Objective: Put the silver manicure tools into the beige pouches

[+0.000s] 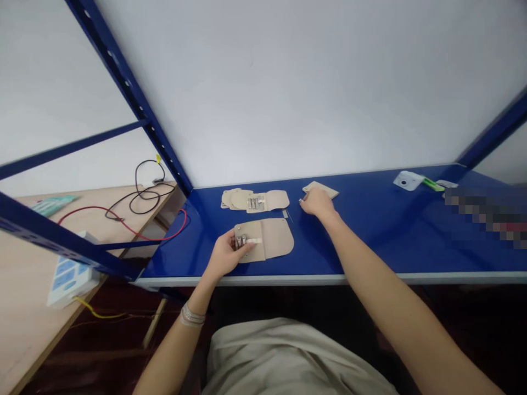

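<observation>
An opened beige case lies on the blue shelf near its front edge, with several small metal tools, apparently nail clippers, in its left half. My left hand grips that half, thumb on top by a pale strip. Farther back my right hand is closed, with a small shiny metal piece at its fingertips; its exact kind is too small to tell. Just behind the right hand lies a folded beige case, partly covered by it. Another opened beige case with metal tools lies behind the left hand's case.
Several beige pieces overlap at the back left. A thin tweezer-like item lies between the cases. On the right are a white packet and a green-handled item. Blue uprights and a cabled side table flank the left.
</observation>
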{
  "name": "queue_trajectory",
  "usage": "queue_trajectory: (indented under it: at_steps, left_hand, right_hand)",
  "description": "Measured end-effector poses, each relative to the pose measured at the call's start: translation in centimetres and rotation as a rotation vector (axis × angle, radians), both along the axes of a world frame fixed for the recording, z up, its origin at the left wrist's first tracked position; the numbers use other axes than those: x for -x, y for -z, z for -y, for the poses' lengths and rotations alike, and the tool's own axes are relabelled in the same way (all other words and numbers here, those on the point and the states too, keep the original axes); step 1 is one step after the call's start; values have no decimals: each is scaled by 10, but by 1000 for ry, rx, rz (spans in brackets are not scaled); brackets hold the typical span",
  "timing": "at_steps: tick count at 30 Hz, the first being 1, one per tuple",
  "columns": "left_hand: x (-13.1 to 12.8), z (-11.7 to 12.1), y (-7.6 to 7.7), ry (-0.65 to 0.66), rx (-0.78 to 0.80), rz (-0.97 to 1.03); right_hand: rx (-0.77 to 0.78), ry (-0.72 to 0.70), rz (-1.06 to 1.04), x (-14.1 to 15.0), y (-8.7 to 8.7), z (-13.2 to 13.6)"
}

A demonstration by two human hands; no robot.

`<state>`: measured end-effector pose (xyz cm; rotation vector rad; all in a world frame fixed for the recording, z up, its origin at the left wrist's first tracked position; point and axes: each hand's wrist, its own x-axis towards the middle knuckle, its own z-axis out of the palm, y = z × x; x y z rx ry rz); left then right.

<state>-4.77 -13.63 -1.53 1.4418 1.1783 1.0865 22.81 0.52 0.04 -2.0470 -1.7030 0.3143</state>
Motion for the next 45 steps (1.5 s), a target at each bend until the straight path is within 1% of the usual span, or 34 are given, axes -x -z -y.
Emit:
queue_trajectory:
  at_steps: [2,4,5,6,8,9,12,14,17,20,26,33,40,45]
  left_hand:
    - [0,0,0,-4,-14,-14]
    - [0,-1,1,-6,-24,-27]
    - [0,-1,2,-4,-27,-31]
    - [1,-1,2,-2,-30,-34]
    - [1,0,3,8,-37,-41]
    - [1,0,4,12,-42,-50]
    - [1,0,3,16,-66,-93]
    - [1,0,3,10,-86,-125]
    - [2,0,3,9,-102,-162]
    - [2,0,4,20,-106,-166]
    - [2,0,3,39,-84,-132]
    - [0,2,0,35,-92,-144]
    - [1,3,-1,49,-113,-180]
    - [2,2,1,33,-117,-196]
  right_hand:
    - [-103,-34,-78,6,-6,4]
    - [-218,-146,-252,15,-12,10]
    - [-248,-232,-379,21,-15,15]
    - [-236,-334,-521,29,-16,20]
    - [-139,-521,-808,48,-17,33]
    - [-73,-617,-901,57,-15,39]
    - [74,-799,-1012,81,-9,55]
    - [99,-862,-1022,90,-5,61]
    - [83,-900,-1047,93,-2,63]
    - [74,-889,-1036,92,-3,64]
    - [18,-877,-911,93,-5,68]
    - [-45,-816,-779,97,-2,70]
    - [-8,-865,-790,97,1,71]
    - [62,-920,-773,97,1,73]
